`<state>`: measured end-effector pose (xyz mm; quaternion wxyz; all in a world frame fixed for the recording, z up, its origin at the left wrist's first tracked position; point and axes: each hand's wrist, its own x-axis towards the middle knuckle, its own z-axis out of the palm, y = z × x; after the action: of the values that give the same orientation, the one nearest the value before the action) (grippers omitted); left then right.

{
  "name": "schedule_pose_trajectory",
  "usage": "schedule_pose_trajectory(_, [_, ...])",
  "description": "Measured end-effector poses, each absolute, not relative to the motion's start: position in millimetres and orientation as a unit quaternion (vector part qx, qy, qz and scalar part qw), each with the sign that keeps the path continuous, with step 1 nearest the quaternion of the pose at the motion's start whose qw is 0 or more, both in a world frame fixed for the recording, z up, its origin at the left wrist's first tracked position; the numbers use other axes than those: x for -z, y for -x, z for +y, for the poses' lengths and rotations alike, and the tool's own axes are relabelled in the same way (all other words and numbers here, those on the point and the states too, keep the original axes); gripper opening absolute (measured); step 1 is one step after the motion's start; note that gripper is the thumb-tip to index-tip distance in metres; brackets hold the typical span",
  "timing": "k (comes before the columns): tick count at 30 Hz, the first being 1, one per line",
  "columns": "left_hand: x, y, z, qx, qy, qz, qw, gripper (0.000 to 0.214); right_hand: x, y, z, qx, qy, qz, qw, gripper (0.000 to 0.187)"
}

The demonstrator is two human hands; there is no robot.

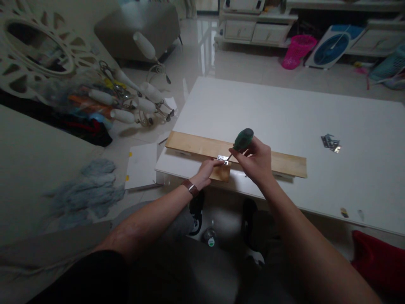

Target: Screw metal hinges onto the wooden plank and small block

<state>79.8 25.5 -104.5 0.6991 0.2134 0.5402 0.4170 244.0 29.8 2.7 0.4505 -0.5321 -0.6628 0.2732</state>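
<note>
A long light wooden strip (284, 164) lies across the near edge of the white table (284, 114). A small metal hinge (223, 158) sits on the strip where a small wooden block (223, 174) meets it. My right hand (256, 162) is closed around a green-handled screwdriver (243, 139), whose tip points down at the hinge. My left hand (207, 171), with a brown watch strap at the wrist, presses its curled fingers on the small block beside the hinge.
Spare metal hinges (330, 142) lie on the table to the right. On the floor at left are white lamp parts (139, 103), a white panel (141, 165) and a grey cloth (91, 190). A red object (376, 261) sits at lower right. A pink basket (298, 50) stands far back.
</note>
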Motion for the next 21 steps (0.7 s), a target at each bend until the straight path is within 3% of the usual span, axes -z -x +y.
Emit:
schedule_pose_trajectory(10, [105,-72,34,-0.378,-0.193,0.546,0.722,0.037,-4,-269,31,-0.245,0.545,-0.641,0.482,0.013])
schedule_pose_trajectory(21, [109,-65,40,-0.417,-0.214,0.581,0.666,0.011,-13,-291,25,-0.256,0.531,-0.729,0.348,0.013])
